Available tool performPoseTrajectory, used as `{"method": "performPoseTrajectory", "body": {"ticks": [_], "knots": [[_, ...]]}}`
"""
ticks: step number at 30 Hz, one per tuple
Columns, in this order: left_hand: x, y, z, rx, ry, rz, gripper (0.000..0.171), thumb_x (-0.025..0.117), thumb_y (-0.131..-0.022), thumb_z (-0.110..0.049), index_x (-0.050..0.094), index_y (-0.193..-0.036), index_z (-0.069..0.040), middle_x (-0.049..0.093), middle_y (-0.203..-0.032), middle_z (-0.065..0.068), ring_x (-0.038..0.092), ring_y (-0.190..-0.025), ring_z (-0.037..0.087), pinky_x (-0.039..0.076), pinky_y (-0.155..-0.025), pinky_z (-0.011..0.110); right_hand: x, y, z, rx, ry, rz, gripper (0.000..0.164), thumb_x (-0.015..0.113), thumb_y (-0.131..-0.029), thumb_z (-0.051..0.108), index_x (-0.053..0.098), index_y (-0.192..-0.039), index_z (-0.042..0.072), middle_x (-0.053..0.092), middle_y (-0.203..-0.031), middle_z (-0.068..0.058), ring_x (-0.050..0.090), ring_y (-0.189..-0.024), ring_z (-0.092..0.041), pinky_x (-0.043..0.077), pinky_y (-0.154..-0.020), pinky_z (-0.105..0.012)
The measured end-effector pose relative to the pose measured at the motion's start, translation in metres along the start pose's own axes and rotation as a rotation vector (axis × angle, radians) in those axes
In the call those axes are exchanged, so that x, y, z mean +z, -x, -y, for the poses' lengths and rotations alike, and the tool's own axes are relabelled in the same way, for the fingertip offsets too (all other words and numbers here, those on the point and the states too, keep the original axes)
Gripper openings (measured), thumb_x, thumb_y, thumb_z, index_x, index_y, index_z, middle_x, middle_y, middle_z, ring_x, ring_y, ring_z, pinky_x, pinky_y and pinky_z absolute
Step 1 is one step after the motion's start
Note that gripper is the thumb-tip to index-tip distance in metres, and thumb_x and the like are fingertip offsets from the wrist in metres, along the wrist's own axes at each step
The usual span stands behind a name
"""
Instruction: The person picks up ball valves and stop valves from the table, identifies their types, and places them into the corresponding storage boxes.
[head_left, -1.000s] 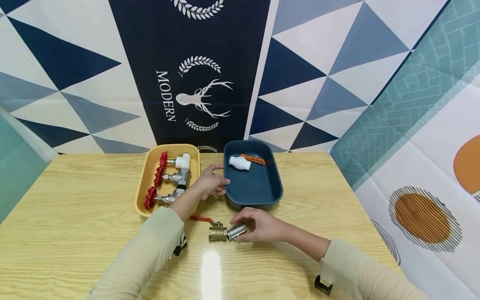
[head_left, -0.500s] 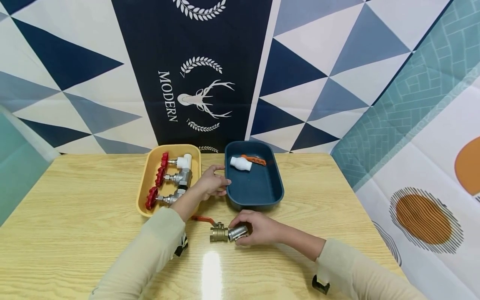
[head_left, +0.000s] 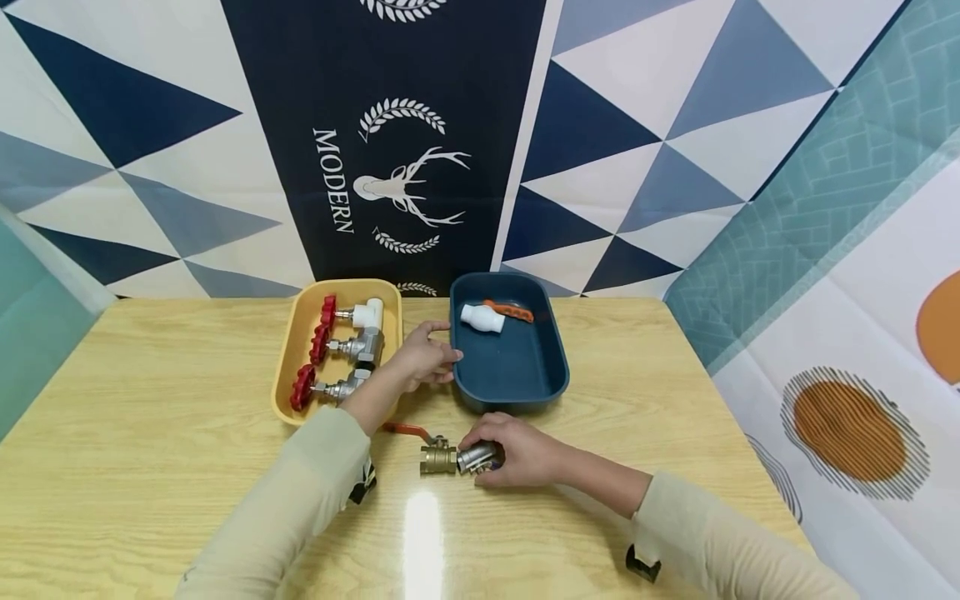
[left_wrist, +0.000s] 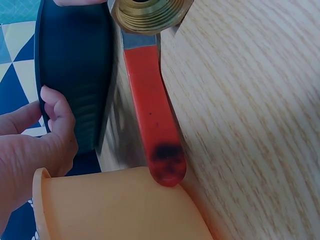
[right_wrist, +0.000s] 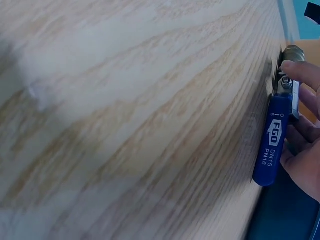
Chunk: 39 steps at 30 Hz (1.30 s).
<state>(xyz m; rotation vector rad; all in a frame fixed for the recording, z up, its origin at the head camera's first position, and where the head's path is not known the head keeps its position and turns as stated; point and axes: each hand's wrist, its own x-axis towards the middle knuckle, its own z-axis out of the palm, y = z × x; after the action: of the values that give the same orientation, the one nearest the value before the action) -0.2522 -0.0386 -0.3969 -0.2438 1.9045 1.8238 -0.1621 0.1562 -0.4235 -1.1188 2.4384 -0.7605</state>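
My right hand (head_left: 521,450) grips a silver ball valve (head_left: 476,457) by its body, between thumb and fingers. In the right wrist view its blue lever handle (right_wrist: 272,142) lies along the tabletop. The valve's left end meets a brass ball valve (head_left: 437,460), whose red lever handle (left_wrist: 152,110) points left towards the yellow bin. My left hand (head_left: 423,358) pinches the left rim of the dark blue bin (head_left: 517,379), thumb over the edge and fingers outside. Inside that bin lie a white valve (head_left: 482,318) and an orange handle piece (head_left: 510,311).
The yellow bin (head_left: 288,367) stands left of the blue one and holds several valves with red handwheels (head_left: 303,387), partly behind my left forearm. Both bins stand near the back edge of the wooden table (head_left: 150,433), close to a patterned wall cloth (head_left: 405,183).
My right hand has moved in slightly around the silver valve, and its fingers cover more of it. The left hand keeps its place on the bin rim. The head view has shifted a little.
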Motion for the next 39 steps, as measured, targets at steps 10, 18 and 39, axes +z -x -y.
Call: {"method": "performPoseTrajectory", "body": {"ticks": [10, 18, 39], "knots": [[-0.001, 0.000, -0.004, -0.002, 0.003, 0.006, 0.061, 0.060, -0.089, -0.002, 0.032, -0.141, -0.019, 0.057, -0.113, 0.013, 0.056, -0.077, 0.017, 0.052, -0.058, 0.023, -0.002, -0.001, 0.000, -0.005, 0.065, 0.009, 0.042, 0.073, -0.081, 0.026, 0.061, -0.120, 0.017, 0.057, -0.113, 0.002, 0.050, -0.100, -0.012, 0.046, -0.080, -0.022], [0.000, -0.001, -0.003, -0.001, -0.008, -0.001, 0.060, 0.059, -0.090, -0.003, 0.032, -0.141, -0.019, 0.057, -0.113, 0.013, 0.057, -0.079, 0.017, 0.052, -0.059, 0.023, 0.001, -0.002, 0.000, 0.003, 0.087, 0.014, 0.039, 0.071, -0.082, 0.024, 0.062, -0.120, 0.016, 0.056, -0.111, 0.002, 0.048, -0.100, -0.011, 0.046, -0.081, -0.022], [-0.001, 0.000, -0.001, -0.012, -0.014, 0.007, 0.060, 0.059, -0.090, -0.004, 0.031, -0.141, -0.019, 0.053, -0.122, 0.015, 0.056, -0.079, 0.018, 0.052, -0.060, 0.024, -0.012, 0.007, 0.015, 0.054, -0.016, 0.005, 0.039, 0.073, -0.082, 0.022, 0.064, -0.119, 0.012, 0.054, -0.107, -0.001, 0.048, -0.090, -0.007, 0.046, -0.070, -0.016]]}}
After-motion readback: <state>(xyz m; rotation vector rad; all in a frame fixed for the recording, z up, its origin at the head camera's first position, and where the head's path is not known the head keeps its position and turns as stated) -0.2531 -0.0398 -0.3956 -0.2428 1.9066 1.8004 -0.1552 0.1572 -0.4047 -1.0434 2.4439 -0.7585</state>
